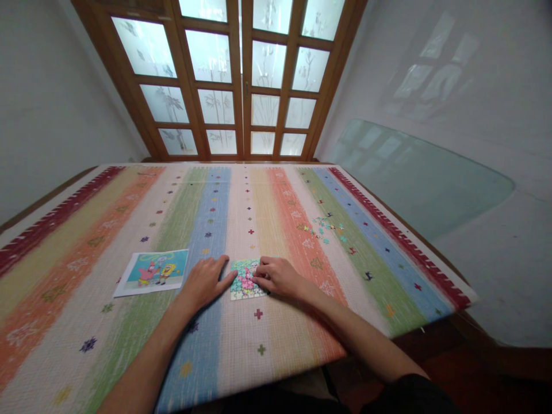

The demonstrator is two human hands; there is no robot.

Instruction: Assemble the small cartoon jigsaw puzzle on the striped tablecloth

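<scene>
1. Right at the tips, the right hand (pixel 280 277) is curling over the puzzle's right side, fingers bunching close to the thumb; whether they are closing on a piece, I cannot tell.
2. Across from it, the left hand (pixel 205 283) is lying palm down, thumb and fingers spreading apart, gripping nothing; the thumb is touching the puzzle's left edge.
3. Between them the puzzle (pixel 245 284) is lying flat, showing pink amid green, its right edge hiding partly under the right hand.
4. By the look of it, the person is placing or seating a piece on that right side, the left hand bracing the rest.
5. The next move is probably calling for light, straight-down pressure there, with the left thumb steadying the edge so the joined part isn't sliding.
6. Further left, the picture (pixel 158 270) is lying near the left hand, showing a pink figure and a yellow one.
7. Off to the right, loose pieces (pixel 320 221) are scattering well apart from the puzzle.
8. Under everything, the striped cloth (pixel 236 356) is covering the table; beyond, the doors (pixel 242 115) are standing closed.
</scene>
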